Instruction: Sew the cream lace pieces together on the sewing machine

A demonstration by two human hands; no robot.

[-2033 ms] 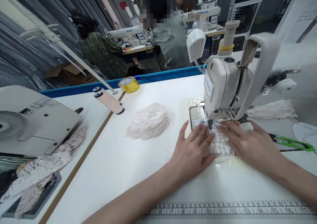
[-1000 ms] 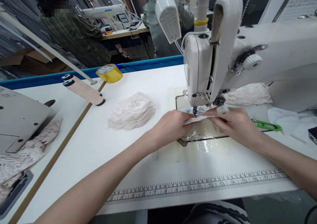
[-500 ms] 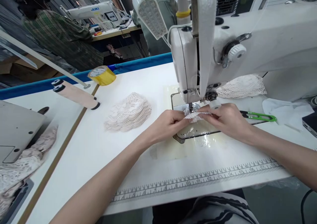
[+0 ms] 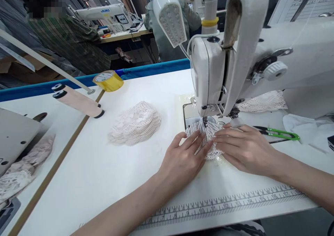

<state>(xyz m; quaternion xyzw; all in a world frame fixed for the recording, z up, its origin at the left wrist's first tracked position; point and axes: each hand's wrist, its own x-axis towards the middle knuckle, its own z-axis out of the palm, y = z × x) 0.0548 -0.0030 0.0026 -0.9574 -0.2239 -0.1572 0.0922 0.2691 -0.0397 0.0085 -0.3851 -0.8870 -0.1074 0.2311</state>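
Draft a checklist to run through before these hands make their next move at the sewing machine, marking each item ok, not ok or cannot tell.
1. Lace spread at the presser foot: ok.
2. Left hand on the lace: ok, fingers spread.
3. Right hand on the lace: ok, fingertips at its right side.
4. Fingertips off the presser foot: ok, but close to it.
5. Needle position: cannot tell, too small to make out.
6. Snips off the lace: ok, lying to the right of it.
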